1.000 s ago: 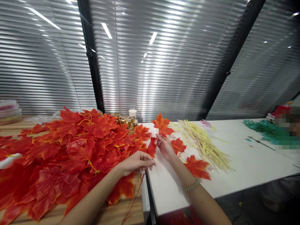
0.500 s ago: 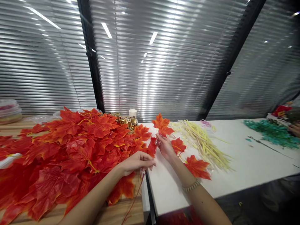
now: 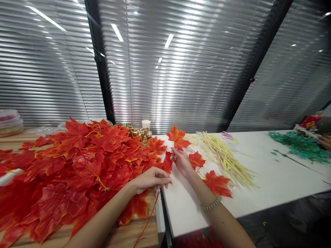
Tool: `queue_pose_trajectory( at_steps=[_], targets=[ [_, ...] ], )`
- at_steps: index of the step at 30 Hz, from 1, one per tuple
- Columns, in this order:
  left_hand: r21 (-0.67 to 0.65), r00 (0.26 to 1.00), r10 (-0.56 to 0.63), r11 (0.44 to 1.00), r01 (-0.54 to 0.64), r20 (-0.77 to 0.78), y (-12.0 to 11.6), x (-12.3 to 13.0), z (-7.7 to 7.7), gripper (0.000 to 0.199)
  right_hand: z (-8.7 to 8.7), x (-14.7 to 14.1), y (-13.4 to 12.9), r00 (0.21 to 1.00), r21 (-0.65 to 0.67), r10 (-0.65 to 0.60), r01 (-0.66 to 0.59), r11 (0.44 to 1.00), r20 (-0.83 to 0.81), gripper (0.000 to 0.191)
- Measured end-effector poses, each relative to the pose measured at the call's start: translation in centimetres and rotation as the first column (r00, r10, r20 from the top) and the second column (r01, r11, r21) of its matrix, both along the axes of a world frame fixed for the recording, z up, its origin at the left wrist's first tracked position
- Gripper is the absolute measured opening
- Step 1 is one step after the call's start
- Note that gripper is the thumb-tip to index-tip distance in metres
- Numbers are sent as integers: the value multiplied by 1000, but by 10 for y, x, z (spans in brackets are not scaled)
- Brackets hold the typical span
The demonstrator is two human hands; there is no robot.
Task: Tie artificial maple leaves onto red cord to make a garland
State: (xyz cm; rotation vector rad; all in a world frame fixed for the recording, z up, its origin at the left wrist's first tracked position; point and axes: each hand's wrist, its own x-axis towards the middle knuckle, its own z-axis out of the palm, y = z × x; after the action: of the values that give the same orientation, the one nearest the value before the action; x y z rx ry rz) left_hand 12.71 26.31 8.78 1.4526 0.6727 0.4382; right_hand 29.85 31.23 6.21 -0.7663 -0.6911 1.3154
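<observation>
My left hand (image 3: 153, 179) is closed in a pinch on a thin red cord (image 3: 148, 222), which trails down over the wooden table's edge. Ahead of it and to the right, my right hand (image 3: 182, 162) pinches an orange-red artificial maple leaf (image 3: 178, 137) near its base, with the leaf standing up above the fingertips. A darker red leaf (image 3: 168, 162) hangs between the two hands. Two more leaves, one smaller (image 3: 197, 159) and one larger (image 3: 217, 184), lie on the white table beside my right forearm. Left of my hands spreads a big heap of maple leaves (image 3: 85, 172).
Pale yellow strips (image 3: 224, 158) lie on the white table (image 3: 261, 179). Gold packets (image 3: 142, 135) and a paper cup (image 3: 146, 124) stand behind the heap. Teal foliage (image 3: 300, 146) is at far right, by another person's hand (image 3: 325, 142). Blinds close off the back.
The leaf in my right hand has tipped very slightly to the left. Both hands keep practically the same place and grip.
</observation>
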Motion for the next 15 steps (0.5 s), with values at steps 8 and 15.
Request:
queue_pose_trajectory(
  at_steps=[8,15],
  targets=[
    [62,999,-48,997,49,-17,-2,1,-2,31,-5,0,3,999,0,19,-19,1000,26,27],
    [75,995,-91,993,94,-46,-2,2,-2,33,-4,-1,1,999,1,49,-49,999,16,26]
  ],
)
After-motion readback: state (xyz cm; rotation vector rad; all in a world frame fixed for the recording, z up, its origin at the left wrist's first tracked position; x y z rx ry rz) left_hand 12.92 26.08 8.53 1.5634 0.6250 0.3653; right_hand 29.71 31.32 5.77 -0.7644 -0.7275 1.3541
